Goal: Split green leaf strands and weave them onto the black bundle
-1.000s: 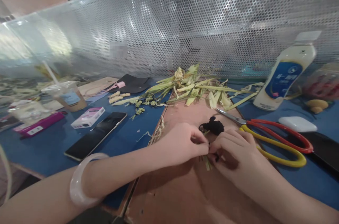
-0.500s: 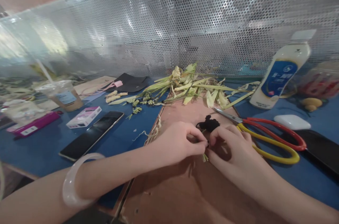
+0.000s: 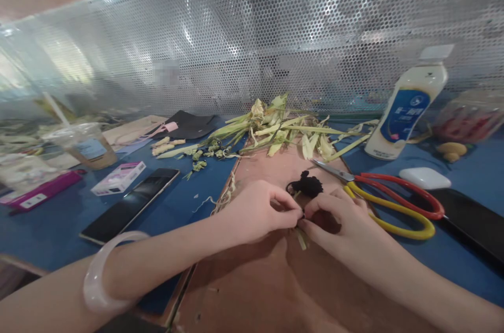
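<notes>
My left hand (image 3: 271,209) and my right hand (image 3: 338,217) meet over the brown board, each with thumb and forefinger pinched together. Between the fingertips is a thin pale green strip (image 3: 302,241), its lower end poking out beneath them. Just beyond the fingers lies a fuzzy black bundle (image 3: 309,184), which seems joined to the strip. A tiny dark spot shows at the pinch, too small to make out. Scissors (image 3: 394,204) with red and yellow handles rest right of my right hand, blades towards the black bundle.
Pale green husks (image 3: 283,131) are heaped at the back of the board (image 3: 244,291). A phone (image 3: 132,204), a small box (image 3: 118,178) and a drink cup (image 3: 90,146) stand left; a white bottle (image 3: 407,107), a white case (image 3: 425,178) and a dark phone-like slab (image 3: 472,222) are right.
The whole view has shifted slightly, so things sit a little further left. Both hands keep their pinch, and more of the pale strip's lower end shows below the fingers.
</notes>
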A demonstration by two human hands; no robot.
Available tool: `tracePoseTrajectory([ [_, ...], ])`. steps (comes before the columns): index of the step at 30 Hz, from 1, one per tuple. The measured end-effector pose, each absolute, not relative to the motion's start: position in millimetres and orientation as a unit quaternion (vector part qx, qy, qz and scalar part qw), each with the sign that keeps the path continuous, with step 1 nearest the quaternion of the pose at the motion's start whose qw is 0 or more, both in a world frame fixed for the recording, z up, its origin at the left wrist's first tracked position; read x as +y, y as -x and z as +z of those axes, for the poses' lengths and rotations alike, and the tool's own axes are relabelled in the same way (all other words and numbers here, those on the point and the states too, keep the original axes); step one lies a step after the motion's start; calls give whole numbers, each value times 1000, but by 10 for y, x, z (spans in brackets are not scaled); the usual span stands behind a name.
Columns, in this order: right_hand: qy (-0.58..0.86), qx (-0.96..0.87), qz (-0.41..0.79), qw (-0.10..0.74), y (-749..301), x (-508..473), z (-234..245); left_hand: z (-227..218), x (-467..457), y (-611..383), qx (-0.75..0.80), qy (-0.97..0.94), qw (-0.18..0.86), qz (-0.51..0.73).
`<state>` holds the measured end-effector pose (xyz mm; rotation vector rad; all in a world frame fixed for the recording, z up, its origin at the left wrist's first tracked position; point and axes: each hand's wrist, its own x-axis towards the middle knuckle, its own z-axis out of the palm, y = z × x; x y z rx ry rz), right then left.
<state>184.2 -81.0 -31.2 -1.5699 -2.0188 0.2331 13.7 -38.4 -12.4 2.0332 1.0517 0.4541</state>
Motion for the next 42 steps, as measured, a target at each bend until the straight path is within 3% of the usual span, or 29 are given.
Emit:
tracePoseTrajectory([
  [17, 563, -772, 139, 259, -1905, -824, -311, -96, -384, -126, 421, -800, 391, 172],
  [27, 534, -801, 71, 261, -1917, -788, -366, -79, -391, -132, 432, -792, 397, 167],
  [30, 535, -790, 135, 268, -1964, -789, -304, -75, -394, -132, 435, -790, 396, 172],
  [37, 517, -677, 440, 286, -2019, -787, -200, -49, -398, -127, 434, -796, 391, 158],
  [42, 534, -639, 467, 298, -1975, -788, -227, -35, -409, -130, 435, -792, 399, 160],
])
